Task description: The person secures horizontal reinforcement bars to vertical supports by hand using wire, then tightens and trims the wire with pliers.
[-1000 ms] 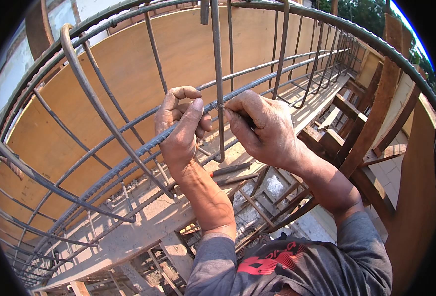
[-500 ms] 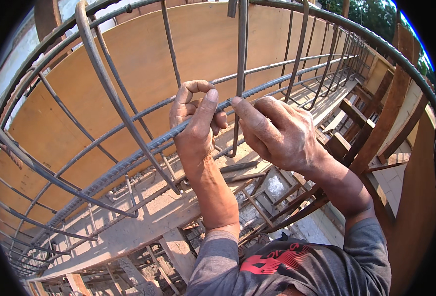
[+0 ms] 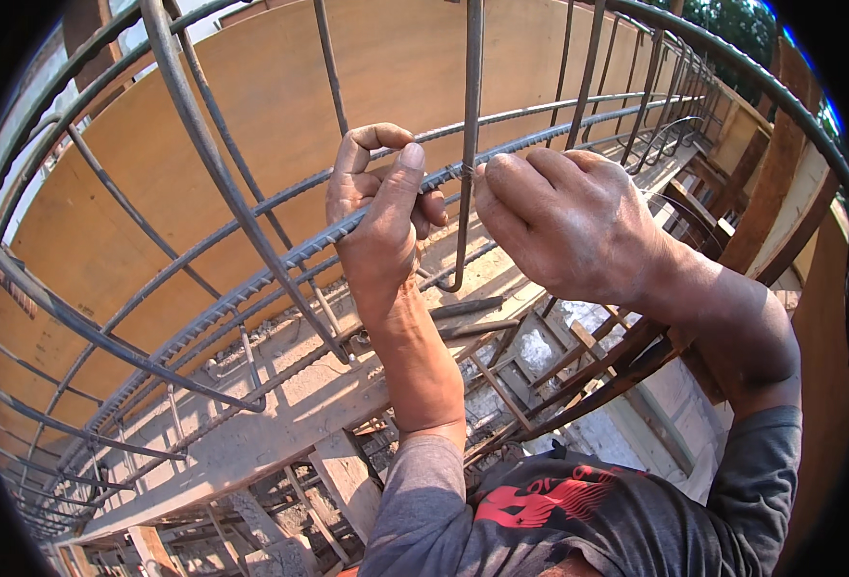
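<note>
A long ribbed steel bar (image 3: 301,252) runs across the view and crosses a hanging steel stirrup (image 3: 472,101). My left hand (image 3: 378,207) is curled round this bar just left of the crossing, its thumb on the near side and its fingers bent behind. To the right of the stirrup, my right hand (image 3: 564,221) is closed with the knuckles up, its thumb and forefinger pinched close to the crossing. Thin tie wire (image 3: 467,171) shows at the crossing, and fine strands trail out behind the right hand. The fingertips of the right hand are mostly hidden.
More stirrups and bars form a cage along a tan plywood panel (image 3: 251,106). Below lies a dusty plank (image 3: 280,423) with loose bar pieces on it. Timber braces (image 3: 766,183) stand at the right, with gaps down to a lower level beneath my arms.
My right hand has drawn a little right and turned, from pointing at the crossing to a closed fist. The left hand stays round the bar. My view has shifted slightly.
</note>
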`<state>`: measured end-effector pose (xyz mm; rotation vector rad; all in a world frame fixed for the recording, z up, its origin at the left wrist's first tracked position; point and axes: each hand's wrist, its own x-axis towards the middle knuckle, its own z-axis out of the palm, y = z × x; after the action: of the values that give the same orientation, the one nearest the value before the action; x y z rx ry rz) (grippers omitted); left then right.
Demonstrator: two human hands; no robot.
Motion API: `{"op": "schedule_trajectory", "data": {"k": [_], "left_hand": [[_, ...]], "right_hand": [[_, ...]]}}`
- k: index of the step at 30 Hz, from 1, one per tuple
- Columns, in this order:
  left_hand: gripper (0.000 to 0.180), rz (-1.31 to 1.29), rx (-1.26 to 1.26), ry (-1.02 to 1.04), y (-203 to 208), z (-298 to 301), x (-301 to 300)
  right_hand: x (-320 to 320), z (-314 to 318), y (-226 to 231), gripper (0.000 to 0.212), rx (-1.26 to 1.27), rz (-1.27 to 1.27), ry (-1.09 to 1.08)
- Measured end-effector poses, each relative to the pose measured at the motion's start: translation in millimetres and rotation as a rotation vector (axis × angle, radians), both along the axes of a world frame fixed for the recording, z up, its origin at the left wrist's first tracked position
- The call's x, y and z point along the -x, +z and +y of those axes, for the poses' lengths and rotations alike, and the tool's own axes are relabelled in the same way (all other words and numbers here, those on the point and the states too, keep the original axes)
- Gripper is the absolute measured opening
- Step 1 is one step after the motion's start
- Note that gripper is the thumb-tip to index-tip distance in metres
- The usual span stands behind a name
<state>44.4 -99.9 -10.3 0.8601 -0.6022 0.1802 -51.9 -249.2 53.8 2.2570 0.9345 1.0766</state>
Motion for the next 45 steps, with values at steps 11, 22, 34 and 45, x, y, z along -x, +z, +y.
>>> {"op": "schedule_trajectory", "data": {"k": [11, 22, 34, 45], "left_hand": [[0.018, -0.003, 0.015, 0.005, 1.6, 2.7, 1.4], [0.02, -0.003, -0.017, 0.017, -1.0, 2.7, 0.6], [0.037, -0.022, -0.038, -0.007, -4.0, -0.7, -1.3], [0.055, -0.023, -0.041, -0.114, -7.9, 1.9, 2.2]], "right_hand": [[-14.7, 11.0, -21.4, 0.021, -2.077, 1.177, 0.307], [-25.0, -24.0, -68.5, 0.05, -1.915, 0.942, 0.344], [-21.8, -30.7, -179.2, 0.034, -0.36, 0.954, -0.035], [129.2, -97.6, -143.8, 0.023, -1.832, 1.466, 0.065]]}}
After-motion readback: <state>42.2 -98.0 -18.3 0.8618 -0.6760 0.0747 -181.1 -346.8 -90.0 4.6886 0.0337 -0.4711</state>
